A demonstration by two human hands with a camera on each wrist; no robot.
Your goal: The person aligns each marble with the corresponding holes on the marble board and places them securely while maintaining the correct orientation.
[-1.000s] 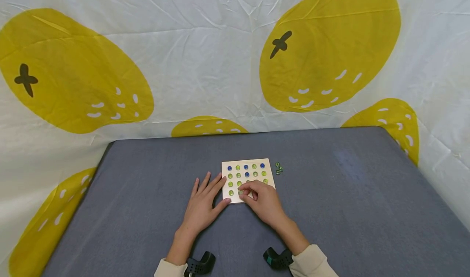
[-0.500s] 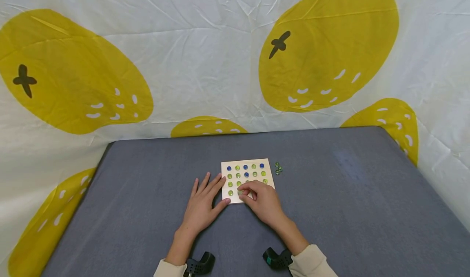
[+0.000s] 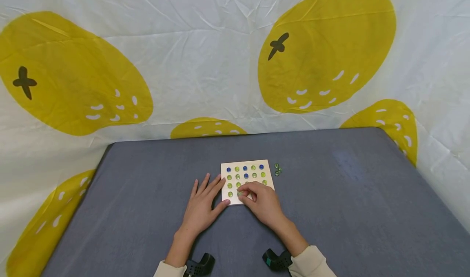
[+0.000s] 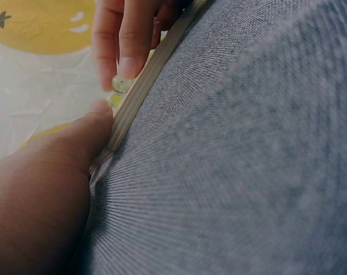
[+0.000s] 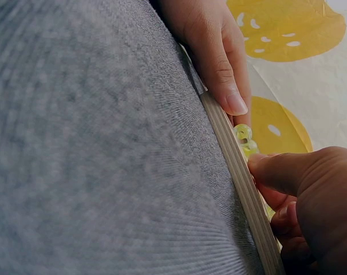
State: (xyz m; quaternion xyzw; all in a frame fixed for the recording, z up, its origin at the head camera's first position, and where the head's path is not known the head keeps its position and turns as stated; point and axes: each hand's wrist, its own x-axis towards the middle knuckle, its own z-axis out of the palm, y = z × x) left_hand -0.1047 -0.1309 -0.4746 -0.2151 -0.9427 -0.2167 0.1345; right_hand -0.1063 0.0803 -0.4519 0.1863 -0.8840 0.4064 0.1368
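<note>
A pale wooden board (image 3: pixel 233 201) carries rows of green and blue glass marbles. My left hand (image 3: pixel 200 207) lies at its left side with fingers spread, the index fingertip and thumb touching the board's edge. My right hand (image 3: pixel 265 201) reaches over the front of the board from the right. Its thumb and index finger pinch a green marble (image 4: pixel 121 84) at the front row, second from the left. Beside it sits the front-left green marble (image 5: pixel 243 133). The right hand hides part of the two front rows, so what lies beneath it cannot be seen.
Several loose green marbles (image 3: pixel 278 170) lie on the grey cloth-covered table (image 3: pixel 349 211), just right of the board. Behind the table hangs a white curtain (image 3: pixel 205 73) with large yellow shapes. Each wrist bears a black device (image 3: pixel 201 264).
</note>
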